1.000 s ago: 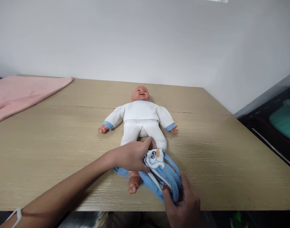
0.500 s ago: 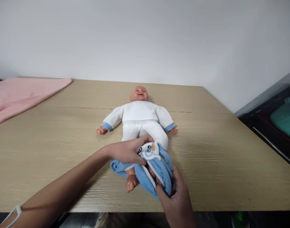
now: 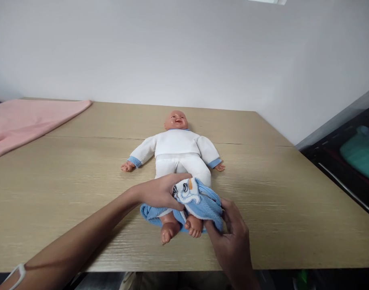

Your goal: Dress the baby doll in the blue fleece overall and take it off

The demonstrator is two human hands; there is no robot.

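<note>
A baby doll [image 3: 177, 141] in a white top and white trousers lies on its back, feet toward me. Around its lower legs is a bunched blue terry garment [image 3: 207, 207] with an embroidered white animal face. My left hand [image 3: 160, 192] grips the garment by the embroidered part, its thumb in front and its fingers partly hidden behind. At the garment's right edge, my right hand [image 3: 231, 231] pinches the blue cloth between thumb and fingers. Both bare doll feet show below the cloth, the right-hand foot [image 3: 194, 226] close to my right thumb.
A pink cloth [image 3: 30, 121] lies at the left on the wooden table [image 3: 281, 193]. The wall [image 3: 172, 52] rises behind the table. Beyond the right edge, a dark frame [image 3: 350, 189] holds something green [image 3: 362, 151].
My right hand has moved slightly right and up with the garment's edge. The doll's right-hand foot, covered before, now sticks out below the cloth. My left hand has barely moved.
</note>
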